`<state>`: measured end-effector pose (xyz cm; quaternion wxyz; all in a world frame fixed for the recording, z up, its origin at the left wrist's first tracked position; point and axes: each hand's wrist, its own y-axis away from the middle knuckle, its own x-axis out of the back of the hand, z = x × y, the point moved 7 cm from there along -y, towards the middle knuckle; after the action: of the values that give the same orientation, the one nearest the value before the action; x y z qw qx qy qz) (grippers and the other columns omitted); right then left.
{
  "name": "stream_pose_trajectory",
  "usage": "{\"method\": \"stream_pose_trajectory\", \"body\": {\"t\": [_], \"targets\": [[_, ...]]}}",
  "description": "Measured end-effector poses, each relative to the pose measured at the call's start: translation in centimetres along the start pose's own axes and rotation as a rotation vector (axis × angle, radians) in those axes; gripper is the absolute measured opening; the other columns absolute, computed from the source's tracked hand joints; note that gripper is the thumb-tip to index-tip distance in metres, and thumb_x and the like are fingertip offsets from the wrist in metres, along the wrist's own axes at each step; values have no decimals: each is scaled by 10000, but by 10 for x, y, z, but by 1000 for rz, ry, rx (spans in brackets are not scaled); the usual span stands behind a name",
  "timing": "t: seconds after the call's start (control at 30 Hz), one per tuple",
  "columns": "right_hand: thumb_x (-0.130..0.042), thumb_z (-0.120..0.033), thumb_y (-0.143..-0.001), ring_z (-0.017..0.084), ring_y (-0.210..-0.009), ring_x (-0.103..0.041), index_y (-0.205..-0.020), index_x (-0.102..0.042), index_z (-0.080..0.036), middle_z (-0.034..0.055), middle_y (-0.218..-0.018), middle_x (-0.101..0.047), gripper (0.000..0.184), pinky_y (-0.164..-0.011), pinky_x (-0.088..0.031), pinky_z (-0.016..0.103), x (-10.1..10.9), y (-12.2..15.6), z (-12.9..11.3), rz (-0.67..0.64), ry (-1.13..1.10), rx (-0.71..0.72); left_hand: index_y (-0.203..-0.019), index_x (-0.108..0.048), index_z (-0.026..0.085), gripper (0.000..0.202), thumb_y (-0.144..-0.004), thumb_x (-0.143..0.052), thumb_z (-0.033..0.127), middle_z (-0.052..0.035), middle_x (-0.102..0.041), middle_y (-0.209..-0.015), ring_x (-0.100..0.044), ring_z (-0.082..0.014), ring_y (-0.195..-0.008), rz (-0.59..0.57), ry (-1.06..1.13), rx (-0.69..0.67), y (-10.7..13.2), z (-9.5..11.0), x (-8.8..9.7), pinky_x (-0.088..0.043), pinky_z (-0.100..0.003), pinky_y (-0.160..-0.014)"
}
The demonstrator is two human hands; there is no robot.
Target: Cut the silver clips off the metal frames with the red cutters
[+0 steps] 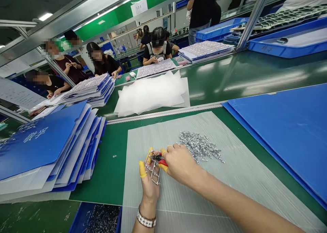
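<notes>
My left hand [149,183] holds up a silver metal frame of small parts [152,170] between fingers capped with yellow finger cots. My right hand [180,163] grips small red-handled side cutters [162,161], whose jaws are at the frame. Both hands are over a grey corrugated plastic sheet [224,192]. A loose pile of small silver metal pieces [199,146] lies on that sheet, just beyond my right fingers. A beaded bracelet or watch band [146,217] circles my left wrist.
A tall stack of blue corrugated boards [43,151] stands to the left on the green bench [102,175]. A blue sheet [283,134] lies to the right. A blue bin of metal pieces [102,219] sits below the bench edge. Several co-workers [157,47] sit beyond white foam sheets [150,93].
</notes>
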<state>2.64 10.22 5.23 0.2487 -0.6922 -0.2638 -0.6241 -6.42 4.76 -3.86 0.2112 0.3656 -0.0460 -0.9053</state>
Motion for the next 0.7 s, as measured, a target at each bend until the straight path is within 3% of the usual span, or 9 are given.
{"method": "stream_pose_trajectory", "body": {"t": [0.43, 0.7], "targets": [[-601, -421, -814, 275, -838, -566, -890, -615, -173, 100, -829, -641, 260, -693, -356, 359, -8, 12, 17, 22, 27, -38, -1135, -639, 177, 593, -827, -398, 622, -149, -605, -1219, -598, -283, -1054, 36, 121, 91, -3, 11, -4, -504, -378, -800], [-596, -410, -815, 278, -836, -567, -855, -640, -165, 105, -817, -643, 253, -707, -355, 365, -12, 11, 9, 23, 21, -14, -1157, -629, 170, 625, -815, -398, 640, -155, -603, -1222, -584, -288, -1085, 45, 106, 90, -4, 11, -5, -506, -342, -764]]}}
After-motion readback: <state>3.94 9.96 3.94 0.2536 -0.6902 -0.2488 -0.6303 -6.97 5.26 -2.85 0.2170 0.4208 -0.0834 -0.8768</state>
